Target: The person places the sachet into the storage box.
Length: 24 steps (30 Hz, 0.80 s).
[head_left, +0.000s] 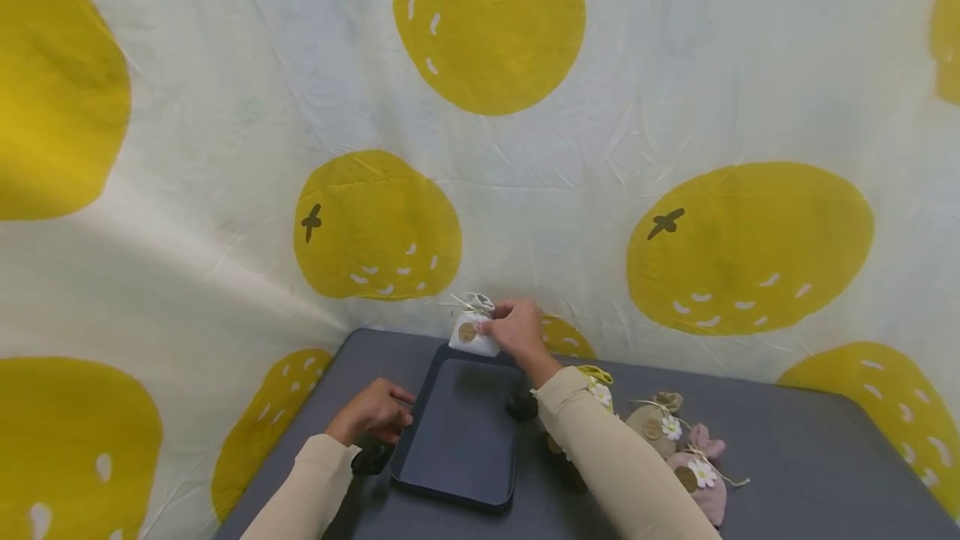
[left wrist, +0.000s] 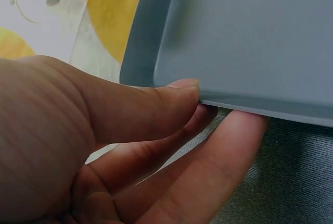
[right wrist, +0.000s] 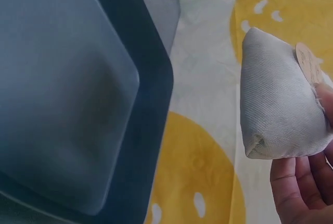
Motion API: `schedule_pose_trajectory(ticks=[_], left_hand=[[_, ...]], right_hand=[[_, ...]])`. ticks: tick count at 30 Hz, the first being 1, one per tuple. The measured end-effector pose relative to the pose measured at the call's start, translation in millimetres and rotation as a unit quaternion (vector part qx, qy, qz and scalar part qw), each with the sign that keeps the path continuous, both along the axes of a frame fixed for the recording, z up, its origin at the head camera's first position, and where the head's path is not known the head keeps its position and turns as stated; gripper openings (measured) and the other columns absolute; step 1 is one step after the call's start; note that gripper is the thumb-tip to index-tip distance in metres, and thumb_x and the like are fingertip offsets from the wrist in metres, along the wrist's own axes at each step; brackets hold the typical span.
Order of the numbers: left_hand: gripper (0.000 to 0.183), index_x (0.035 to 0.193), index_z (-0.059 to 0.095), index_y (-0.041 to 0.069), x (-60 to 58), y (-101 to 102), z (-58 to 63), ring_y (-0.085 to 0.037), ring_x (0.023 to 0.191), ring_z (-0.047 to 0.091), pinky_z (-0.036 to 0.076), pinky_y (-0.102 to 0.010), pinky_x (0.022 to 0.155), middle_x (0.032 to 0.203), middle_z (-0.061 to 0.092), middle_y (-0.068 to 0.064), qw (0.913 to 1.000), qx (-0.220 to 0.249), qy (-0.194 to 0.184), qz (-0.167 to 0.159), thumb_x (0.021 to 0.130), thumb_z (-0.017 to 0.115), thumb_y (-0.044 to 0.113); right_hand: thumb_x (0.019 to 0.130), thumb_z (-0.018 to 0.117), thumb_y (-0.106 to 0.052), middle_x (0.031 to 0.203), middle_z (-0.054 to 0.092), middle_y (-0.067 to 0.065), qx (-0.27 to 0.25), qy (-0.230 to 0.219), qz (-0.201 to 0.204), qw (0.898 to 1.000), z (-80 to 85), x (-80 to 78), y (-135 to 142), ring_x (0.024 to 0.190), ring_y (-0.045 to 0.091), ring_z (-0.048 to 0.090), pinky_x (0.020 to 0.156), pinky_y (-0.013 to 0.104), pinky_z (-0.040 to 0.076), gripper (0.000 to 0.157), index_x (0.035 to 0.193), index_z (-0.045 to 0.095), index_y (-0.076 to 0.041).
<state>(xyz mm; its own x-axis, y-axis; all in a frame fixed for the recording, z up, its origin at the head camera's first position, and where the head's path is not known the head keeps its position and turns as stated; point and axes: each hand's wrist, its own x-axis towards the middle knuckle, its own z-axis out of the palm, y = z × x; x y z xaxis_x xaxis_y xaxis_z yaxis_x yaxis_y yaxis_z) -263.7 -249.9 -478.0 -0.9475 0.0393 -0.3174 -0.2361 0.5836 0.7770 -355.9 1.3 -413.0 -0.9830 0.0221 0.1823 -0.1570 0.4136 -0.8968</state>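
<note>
My right hand (head_left: 522,332) holds a small white drawstring pouch (head_left: 484,346) with a round brown tag, raised above the far end of the dark grey tray (head_left: 461,423). In the right wrist view, fingers grip the pouch (right wrist: 278,99) from its side, and its flat bottom faces the camera. My left hand (head_left: 372,409) is at the tray's left edge. The left wrist view shows its thumb over the rim of the tray (left wrist: 250,36) and its fingertips under it. The tray's inside is bare.
Right of the tray lie a beige pouch (head_left: 651,423), a pink pouch (head_left: 708,498) with a white flower, and a yellow-tied pouch (head_left: 602,392) partly behind my right sleeve. A fruit-print cloth (head_left: 540,215) hangs behind the grey table (head_left: 810,457).
</note>
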Motion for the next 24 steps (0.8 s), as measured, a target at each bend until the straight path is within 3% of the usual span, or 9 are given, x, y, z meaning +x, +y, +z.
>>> schedule_pose_trajectory(ticks=[9,14,24], left_hand=[[0.035,0.122,0.074,-0.005,-0.2,0,-0.8,-0.022,0.066,0.073,0.062,-0.039,0.058,0.092,0.078,-0.014,0.9999,0.007,0.002,0.009,0.087,0.074,-0.008],[0.036,0.123,0.073,-0.006,0.8,2,-1.1,-0.021,0.067,0.072,0.062,-0.038,0.058,0.091,0.078,-0.013,0.9998,0.012,-0.003,0.013,0.087,0.074,-0.008],[0.037,0.123,0.072,-0.007,-0.3,1,-2.8,-0.024,0.070,0.074,0.062,-0.039,0.058,0.092,0.078,-0.015,0.9999,0.012,0.003,0.010,0.086,0.074,-0.009]], right_hand=[[0.073,0.091,-0.011,0.092,0.080,0.016,0.007,0.013,-0.005,1.000,-8.8,-11.6,-10,0.079,0.025,0.069,0.070,0.034,0.056,0.027,0.095,0.082,0.002],[0.075,0.091,-0.011,0.095,0.080,0.017,0.005,0.006,-0.012,1.000,-12.9,-11.6,-12,0.082,0.027,0.069,0.075,0.040,0.059,0.028,0.098,0.082,0.002],[0.075,0.090,-0.012,0.095,0.080,0.016,0.016,0.006,-0.030,0.999,-17.2,-12.8,-19,0.084,0.027,0.070,0.077,0.041,0.058,0.028,0.098,0.082,0.002]])
